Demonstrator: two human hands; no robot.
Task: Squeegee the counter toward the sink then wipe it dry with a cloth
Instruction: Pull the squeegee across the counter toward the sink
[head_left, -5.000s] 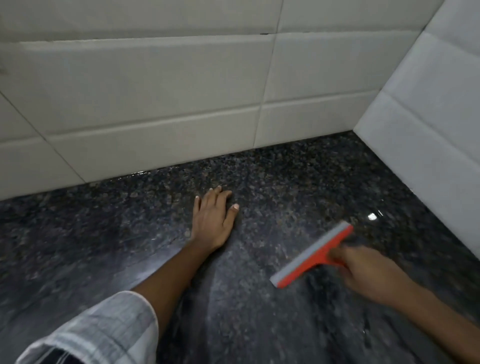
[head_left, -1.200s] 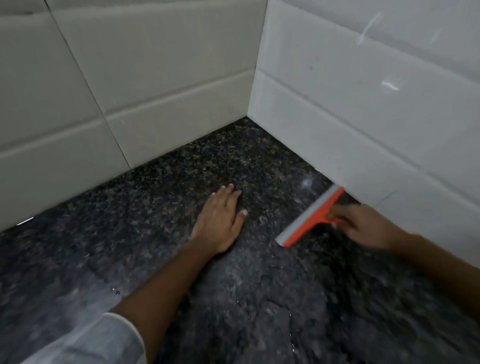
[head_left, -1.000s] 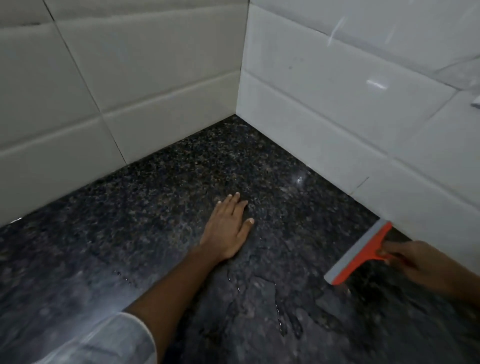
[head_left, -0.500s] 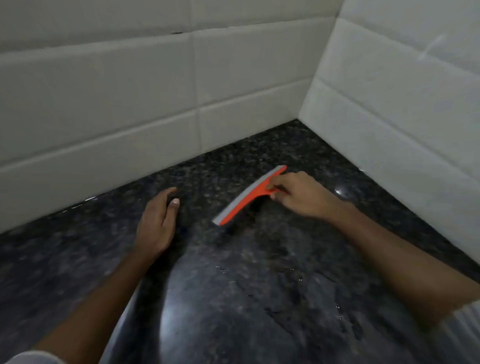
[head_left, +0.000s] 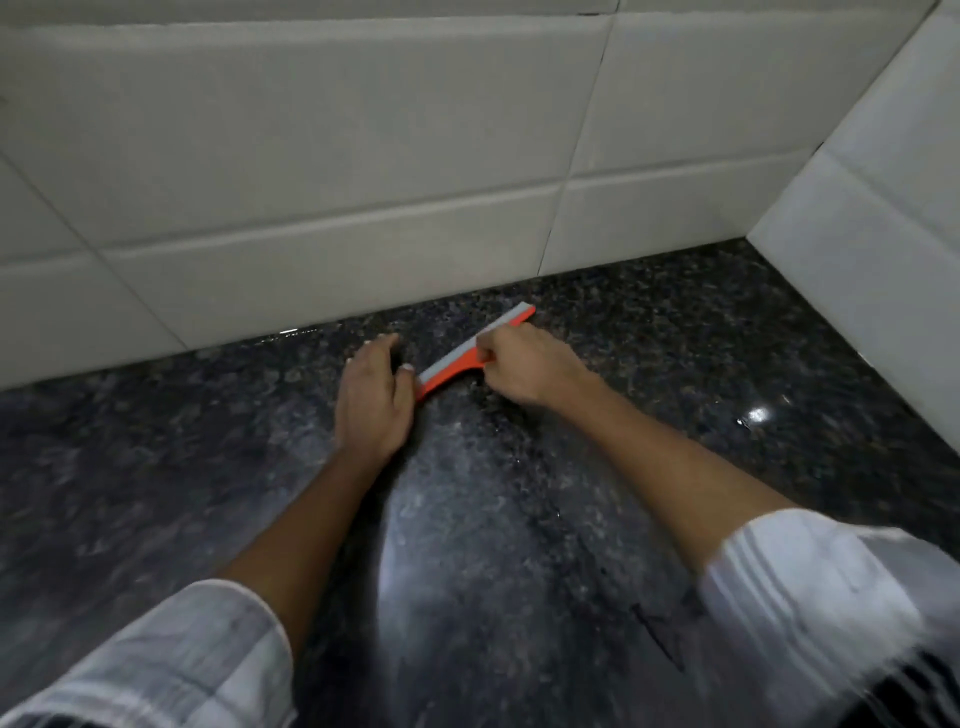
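Observation:
An orange squeegee (head_left: 457, 364) with a grey blade lies slanted on the dark speckled granite counter (head_left: 156, 467), close to the back wall. My right hand (head_left: 524, 366) is shut on its handle from the right. My left hand (head_left: 371, 397) rests flat on the counter, palm down and fingers apart, its thumb right beside the squeegee's lower left end. Wet streaks and droplets shine on the stone in front of my arms. Neither a sink nor a cloth shows in the head view.
White tiled walls meet in a corner: the back wall (head_left: 337, 171) runs across the top, the side wall (head_left: 878, 228) closes the right. A bright glint (head_left: 757, 414) marks wet stone near the right wall. My striped sleeves fill the lower corners.
My right hand has brought the squeegee leftward from the right wall to the back wall, up against my left hand. My left hand stayed flat on the counter.

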